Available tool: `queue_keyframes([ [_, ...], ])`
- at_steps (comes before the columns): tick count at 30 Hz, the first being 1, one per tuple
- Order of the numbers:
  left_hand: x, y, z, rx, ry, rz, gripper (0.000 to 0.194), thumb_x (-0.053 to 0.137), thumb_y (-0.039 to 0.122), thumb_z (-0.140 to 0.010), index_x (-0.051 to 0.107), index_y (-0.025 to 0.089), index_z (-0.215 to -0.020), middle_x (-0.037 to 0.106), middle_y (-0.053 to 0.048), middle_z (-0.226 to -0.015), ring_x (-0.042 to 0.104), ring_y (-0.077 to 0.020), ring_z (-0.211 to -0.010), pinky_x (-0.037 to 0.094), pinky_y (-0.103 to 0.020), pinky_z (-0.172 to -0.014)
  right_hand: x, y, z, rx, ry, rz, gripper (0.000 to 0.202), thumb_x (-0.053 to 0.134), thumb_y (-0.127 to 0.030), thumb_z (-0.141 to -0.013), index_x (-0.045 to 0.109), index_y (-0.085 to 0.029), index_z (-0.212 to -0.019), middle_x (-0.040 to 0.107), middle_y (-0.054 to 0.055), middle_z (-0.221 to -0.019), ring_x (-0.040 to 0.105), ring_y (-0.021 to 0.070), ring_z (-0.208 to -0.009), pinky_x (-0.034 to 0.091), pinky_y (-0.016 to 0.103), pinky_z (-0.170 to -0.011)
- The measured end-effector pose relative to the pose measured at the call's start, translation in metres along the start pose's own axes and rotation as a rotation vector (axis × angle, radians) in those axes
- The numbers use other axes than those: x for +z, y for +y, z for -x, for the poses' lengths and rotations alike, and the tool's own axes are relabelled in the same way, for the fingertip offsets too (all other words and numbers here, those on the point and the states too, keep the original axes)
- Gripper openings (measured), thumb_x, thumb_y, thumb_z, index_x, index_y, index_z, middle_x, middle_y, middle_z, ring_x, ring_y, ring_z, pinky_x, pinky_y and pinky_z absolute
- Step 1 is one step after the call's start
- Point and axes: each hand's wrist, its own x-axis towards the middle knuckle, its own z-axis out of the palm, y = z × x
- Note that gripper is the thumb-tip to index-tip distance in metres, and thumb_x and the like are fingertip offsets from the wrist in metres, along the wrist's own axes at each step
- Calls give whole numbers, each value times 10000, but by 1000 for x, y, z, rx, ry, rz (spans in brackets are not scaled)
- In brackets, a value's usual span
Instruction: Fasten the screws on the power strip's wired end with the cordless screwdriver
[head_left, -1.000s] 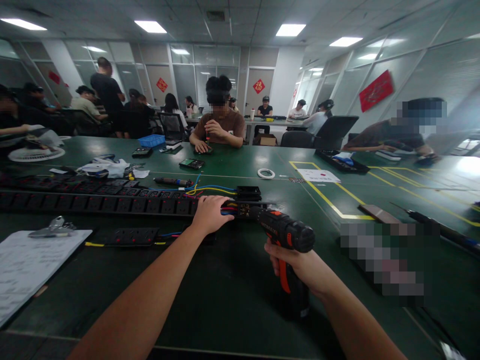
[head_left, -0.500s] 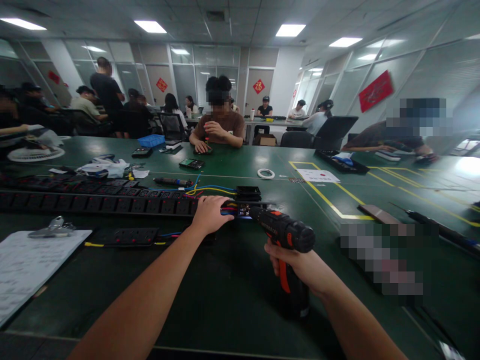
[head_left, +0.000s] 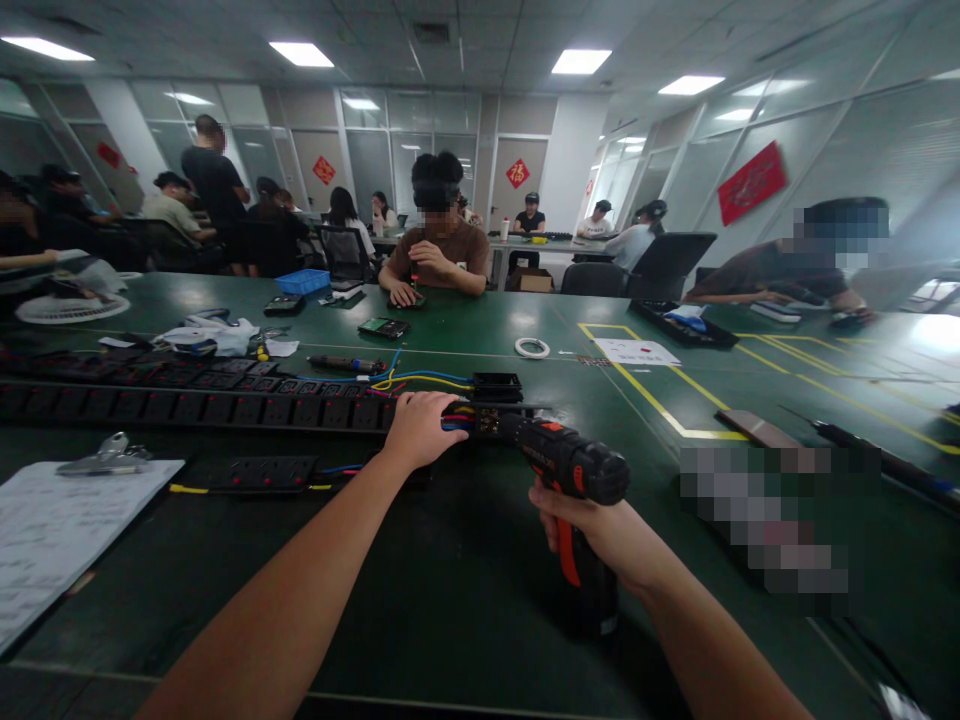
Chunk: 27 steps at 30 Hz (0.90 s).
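Head view, green bench (head_left: 450, 620): one long black power strip (head_left: 217, 408), long axis roughly parallel to the near edge, set back from it, coloured wires (head_left: 458, 422) showing near the right end. Left hand (head_left: 421, 432), nearer the strip: grip curled over it beside the wires. Right hand (head_left: 600, 530): grip wrapped around a drill (head_left: 572, 458), nose pointing left and away at that end, contact impossible to tell. Strip lies leftward and beyond this grip.

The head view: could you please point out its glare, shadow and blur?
Head view: glare whitens the green table at far right; shadow darkens it near the power drill; same view, the co-worker at right looks smeared.
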Motion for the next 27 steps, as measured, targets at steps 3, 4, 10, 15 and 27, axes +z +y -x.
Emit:
queue_keyframes([
  [3, 1, -1, 0, 13, 16, -5, 576, 767, 528, -828, 646, 291, -1339, 661, -62, -1414, 558, -329, -1314, 304, -515, -1139, 1, 1, -1, 3, -3, -13, 311, 743, -487, -805, 643, -197, -753, 622, -9, -632, 600, 185, -599, 475, 322, -625],
  [4, 2, -2, 1, 17, 21, -6, 576, 770, 527, -826, 648, 288, -1336, 663, -61, -1411, 560, -327, -1312, 307, -514, -1137, 1, 2, -2, -1, -7, -13, 307, 743, -487, -803, 647, -198, -769, 622, -9, -635, 598, 185, -596, 475, 323, -624],
  [10, 3, -2, 1, 16, 22, -15, 565, 771, 525, -827, 655, 298, -1330, 663, -55, -1412, 562, -324, -1317, 311, -506, -1139, 1, -1, -2, -5, -55, -44, 309, 758, -478, -791, 659, -201, -885, 616, -28, -625, 593, 178, -591, 479, 316, -622],
  [15, 1, 0, 0, 15, 11, -3, 570, 764, 520, -834, 648, 298, -1345, 650, -62, -1428, 552, -324, -1328, 300, -505, -1150, -9, -6, -3, 42, -146, -77, 449, 801, -552, -774, 667, -196, -1013, 660, -19, -676, 648, 192, -637, 509, 327, -660],
  [27, 0, 0, 0, 19, 20, -24, 572, 768, 540, -827, 653, 286, -1327, 665, -58, -1407, 564, -316, -1309, 308, -493, -1146, -10, 4, -5, -17, -161, -178, 365, 798, -477, -780, 629, -193, -934, 657, -19, -630, 622, 172, -578, 493, 296, -598],
])
